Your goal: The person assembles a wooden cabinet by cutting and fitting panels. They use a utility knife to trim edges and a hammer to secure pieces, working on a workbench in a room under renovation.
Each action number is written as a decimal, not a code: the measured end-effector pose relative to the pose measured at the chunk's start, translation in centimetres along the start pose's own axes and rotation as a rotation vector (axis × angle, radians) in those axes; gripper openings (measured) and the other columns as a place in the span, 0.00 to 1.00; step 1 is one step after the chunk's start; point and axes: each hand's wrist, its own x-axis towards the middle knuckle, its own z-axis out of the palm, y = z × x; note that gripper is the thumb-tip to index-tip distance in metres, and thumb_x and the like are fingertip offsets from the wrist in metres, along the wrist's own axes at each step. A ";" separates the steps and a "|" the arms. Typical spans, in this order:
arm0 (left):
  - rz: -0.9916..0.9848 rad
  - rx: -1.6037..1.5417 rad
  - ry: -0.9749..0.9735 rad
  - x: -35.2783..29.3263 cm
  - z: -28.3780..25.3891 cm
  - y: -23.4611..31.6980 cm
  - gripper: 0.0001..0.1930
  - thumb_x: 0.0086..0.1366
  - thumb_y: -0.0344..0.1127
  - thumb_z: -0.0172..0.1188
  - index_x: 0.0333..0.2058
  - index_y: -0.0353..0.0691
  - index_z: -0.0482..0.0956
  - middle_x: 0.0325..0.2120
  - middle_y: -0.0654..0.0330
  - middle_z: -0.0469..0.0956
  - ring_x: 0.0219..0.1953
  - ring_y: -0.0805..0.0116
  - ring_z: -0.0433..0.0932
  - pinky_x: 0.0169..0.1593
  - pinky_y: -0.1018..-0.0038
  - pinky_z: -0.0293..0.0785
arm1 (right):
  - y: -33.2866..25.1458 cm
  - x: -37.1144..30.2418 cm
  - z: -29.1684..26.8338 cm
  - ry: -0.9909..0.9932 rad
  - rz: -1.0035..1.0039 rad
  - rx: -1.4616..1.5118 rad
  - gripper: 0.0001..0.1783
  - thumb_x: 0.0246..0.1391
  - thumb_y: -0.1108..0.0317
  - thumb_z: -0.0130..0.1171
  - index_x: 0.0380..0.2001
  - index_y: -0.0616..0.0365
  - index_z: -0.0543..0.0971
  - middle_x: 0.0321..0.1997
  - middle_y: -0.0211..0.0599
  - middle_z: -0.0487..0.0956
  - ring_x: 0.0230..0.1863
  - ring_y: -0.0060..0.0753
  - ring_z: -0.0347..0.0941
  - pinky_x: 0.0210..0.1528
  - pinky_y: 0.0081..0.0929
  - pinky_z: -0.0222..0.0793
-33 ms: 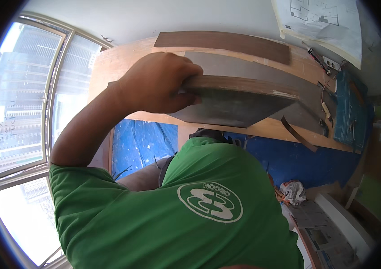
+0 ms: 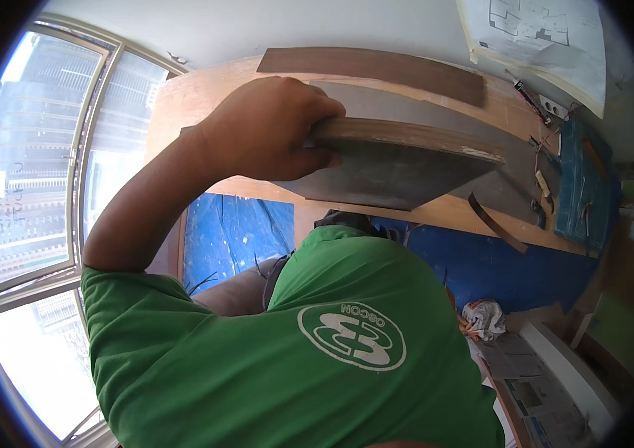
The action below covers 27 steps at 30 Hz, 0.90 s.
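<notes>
My left hand [image 2: 276, 128] is closed on the upper edge of a thick board [image 2: 399, 172], fingers over the top and thumb on the near face. The board stands tilted on its edge at the front of the wooden workbench [image 2: 175, 112]. Its face is dark grey, and its upper edge shows brown, with a pale, chipped-looking patch toward the right end. Behind it a grey sheet [image 2: 406, 101] lies flat on the bench. My right hand is out of view.
A long brown plank [image 2: 369, 69] lies along the bench's back. A curved dark strip [image 2: 496, 224] overhangs the front edge. Small tools [image 2: 542, 183] and a teal bag [image 2: 582, 187] sit at right. Blue sheeting [image 2: 238, 228] hangs below; a window [image 2: 33, 164] is at left.
My left hand and the board's upper edge have shifted slightly up and to the right in the picture. The grip on the board stays the same.
</notes>
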 end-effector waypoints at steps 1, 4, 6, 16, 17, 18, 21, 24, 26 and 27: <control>0.028 0.000 0.042 0.2 0.3 -0.4 0.17 0.53 0.41 0.74 0.34 0.38 0.79 0.26 0.53 0.78 0.32 0.46 0.79 0.37 0.56 0.75 | 0.1 0.0 -0.3 0.035 0.007 -0.011 0.13 0.65 0.62 0.56 0.36 0.62 0.81 0.25 0.39 0.79 0.25 0.33 0.76 0.29 0.35 0.71; 0.042 0.011 0.072 0.4 0.8 -0.8 0.17 0.54 0.42 0.73 0.32 0.38 0.78 0.27 0.53 0.78 0.32 0.45 0.79 0.37 0.55 0.75 | -2.3 -0.5 -3.2 -0.008 0.058 0.056 0.09 0.62 0.65 0.58 0.34 0.60 0.79 0.24 0.36 0.77 0.23 0.31 0.75 0.26 0.33 0.69; 0.043 0.025 0.079 0.5 0.7 -0.7 0.16 0.54 0.43 0.73 0.30 0.38 0.77 0.27 0.52 0.78 0.32 0.45 0.79 0.37 0.55 0.75 | -5.9 -1.4 -4.8 -0.012 0.149 0.108 0.06 0.61 0.67 0.59 0.33 0.59 0.78 0.23 0.34 0.76 0.21 0.29 0.73 0.24 0.32 0.67; 0.129 0.053 -0.240 1.4 -2.0 3.4 0.17 0.57 0.48 0.69 0.23 0.39 0.80 0.20 0.53 0.78 0.29 0.46 0.81 0.35 0.54 0.76 | -15.0 -2.5 -2.5 0.077 0.088 0.289 0.07 0.50 0.78 0.57 0.33 0.57 0.75 0.22 0.30 0.73 0.19 0.26 0.72 0.21 0.27 0.67; 0.145 0.081 -0.267 1.5 -2.0 4.1 0.17 0.57 0.48 0.69 0.24 0.39 0.81 0.21 0.53 0.78 0.29 0.47 0.81 0.35 0.55 0.76 | -14.9 -2.3 -1.9 0.074 0.090 0.298 0.06 0.50 0.77 0.57 0.33 0.57 0.75 0.22 0.30 0.74 0.19 0.26 0.72 0.22 0.27 0.68; 0.148 0.109 -0.273 1.6 -2.0 4.9 0.17 0.58 0.49 0.68 0.24 0.39 0.82 0.20 0.53 0.79 0.29 0.47 0.81 0.35 0.55 0.77 | -15.0 -2.1 -1.3 0.074 0.090 0.309 0.06 0.50 0.77 0.58 0.33 0.57 0.75 0.22 0.31 0.74 0.20 0.26 0.73 0.22 0.27 0.68; 0.140 0.177 -0.411 1.9 -1.9 6.2 0.17 0.59 0.49 0.68 0.24 0.40 0.82 0.19 0.53 0.79 0.27 0.47 0.81 0.35 0.55 0.77 | -15.2 -1.9 0.2 0.081 0.040 0.303 0.05 0.52 0.75 0.59 0.33 0.57 0.76 0.23 0.32 0.75 0.20 0.27 0.74 0.23 0.27 0.70; 0.133 0.201 -0.417 2.1 -1.9 6.3 0.15 0.58 0.46 0.68 0.23 0.41 0.81 0.19 0.54 0.79 0.26 0.48 0.80 0.33 0.56 0.76 | -15.7 -2.0 1.4 0.085 0.008 0.282 0.04 0.53 0.72 0.61 0.32 0.57 0.76 0.23 0.32 0.75 0.20 0.27 0.75 0.24 0.27 0.70; 0.142 0.188 -0.391 2.1 -2.4 5.8 0.13 0.56 0.45 0.68 0.23 0.41 0.81 0.19 0.55 0.79 0.25 0.49 0.80 0.32 0.56 0.75 | -16.0 -2.4 1.9 0.100 0.006 0.256 0.04 0.54 0.71 0.61 0.31 0.57 0.76 0.23 0.31 0.75 0.20 0.27 0.75 0.24 0.26 0.70; 0.153 0.180 -0.373 2.1 -2.9 5.4 0.13 0.55 0.44 0.69 0.22 0.41 0.80 0.19 0.55 0.79 0.25 0.49 0.80 0.31 0.56 0.74 | -16.1 -2.7 2.1 0.111 0.008 0.238 0.04 0.54 0.71 0.61 0.32 0.57 0.76 0.23 0.31 0.76 0.20 0.27 0.75 0.24 0.26 0.70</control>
